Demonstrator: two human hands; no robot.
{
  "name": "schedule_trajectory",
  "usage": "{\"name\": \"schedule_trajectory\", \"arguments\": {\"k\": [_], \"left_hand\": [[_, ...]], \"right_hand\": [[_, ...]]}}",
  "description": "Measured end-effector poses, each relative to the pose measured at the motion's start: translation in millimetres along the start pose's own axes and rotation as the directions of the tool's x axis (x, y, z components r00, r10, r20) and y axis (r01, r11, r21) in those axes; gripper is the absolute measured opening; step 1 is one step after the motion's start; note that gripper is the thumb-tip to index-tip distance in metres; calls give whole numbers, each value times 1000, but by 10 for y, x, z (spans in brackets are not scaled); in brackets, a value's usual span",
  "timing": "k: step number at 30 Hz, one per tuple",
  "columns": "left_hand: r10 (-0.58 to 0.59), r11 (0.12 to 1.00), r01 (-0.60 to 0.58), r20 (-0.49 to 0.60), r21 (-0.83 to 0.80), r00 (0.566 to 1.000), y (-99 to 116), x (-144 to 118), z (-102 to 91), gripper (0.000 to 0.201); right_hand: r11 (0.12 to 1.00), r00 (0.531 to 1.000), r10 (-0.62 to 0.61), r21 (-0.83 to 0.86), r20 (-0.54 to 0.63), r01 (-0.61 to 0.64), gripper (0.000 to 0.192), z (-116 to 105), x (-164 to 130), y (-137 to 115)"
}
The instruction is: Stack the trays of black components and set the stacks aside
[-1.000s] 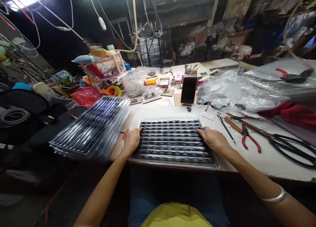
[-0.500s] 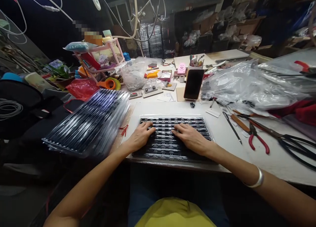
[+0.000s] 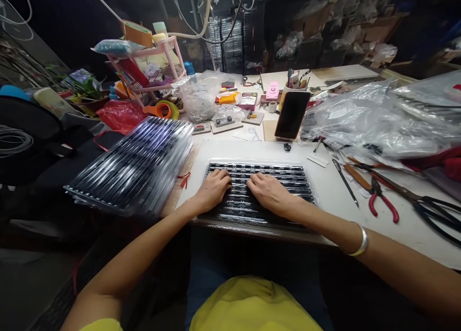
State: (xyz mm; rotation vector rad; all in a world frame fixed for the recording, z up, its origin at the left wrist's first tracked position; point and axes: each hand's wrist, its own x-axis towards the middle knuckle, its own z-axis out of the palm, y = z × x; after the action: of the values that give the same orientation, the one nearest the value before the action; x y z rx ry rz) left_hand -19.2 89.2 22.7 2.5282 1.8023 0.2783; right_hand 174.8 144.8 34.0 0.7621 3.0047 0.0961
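Observation:
A clear plastic tray (image 3: 310, 177) lies flat at the table's front edge, filled with rows of dark, shiny strip-like parts (image 3: 248, 207); their exact kind I cannot make out. My left hand (image 3: 215, 189) rests palm down on the left half of these rows, fingers bent and fingertips touching the parts. On the right half lies my right hand (image 3: 268, 189), its fingers stretched forward and inward over the rows. Neither hand lifts anything. A gap with visible parts separates the two hands. To the left stands a slanting stack of similar filled trays (image 3: 133, 165).
A phone (image 3: 292, 115) stands propped behind the tray. At right lie a dark pen-like tool (image 3: 345, 182), red-handled pliers (image 3: 382, 201) and large black-handled scissors (image 3: 437, 211). Clear plastic bags (image 3: 367, 120) cover the back right. A pink rack (image 3: 151, 62) stands at the back left.
Both hands have shifted slightly over the rows, staying on the tray, and the fingers sit a little closer together. The whole view has tilted slightly downward.

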Motion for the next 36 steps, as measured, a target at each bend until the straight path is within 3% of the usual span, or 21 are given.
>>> {"name": "schedule_trajectory", "arguments": {"k": [7,11,15,18,26,29,32,36], "left_hand": [[110,939,-78,77,-336,991,-158,-190,-140,11],[163,973,-138,126,-188,979,-49,-146,-172,11],[157,988,-157,87,-5,984,46,-100,-128,22],[92,993,-90,34,-79,995,-1,-72,-59,23],[58,981,-54,17,-188,998,-158,29,28,13],[26,981,-29,-13,-191,1000,-110,1,59,13],[-26,981,15,-55,-194,998,-32,-55,88,21],[-95,984,83,-69,-158,993,56,-58,107,41]], "right_hand": [[982,998,-13,190,-60,24,22,-10,-246,160],[983,1000,-20,184,-4,20,16,-17,-221,61],[987,999,43,155,-22,-39,29,45,-132,-89],[979,996,84,191,-41,-75,35,78,-74,-118],[943,996,73,329,-46,-54,15,69,50,124],[952,992,84,301,-90,-54,25,127,12,50],[964,987,85,262,-137,-47,40,184,-70,-81],[971,983,88,235,-158,-49,35,147,-119,-142]]}}
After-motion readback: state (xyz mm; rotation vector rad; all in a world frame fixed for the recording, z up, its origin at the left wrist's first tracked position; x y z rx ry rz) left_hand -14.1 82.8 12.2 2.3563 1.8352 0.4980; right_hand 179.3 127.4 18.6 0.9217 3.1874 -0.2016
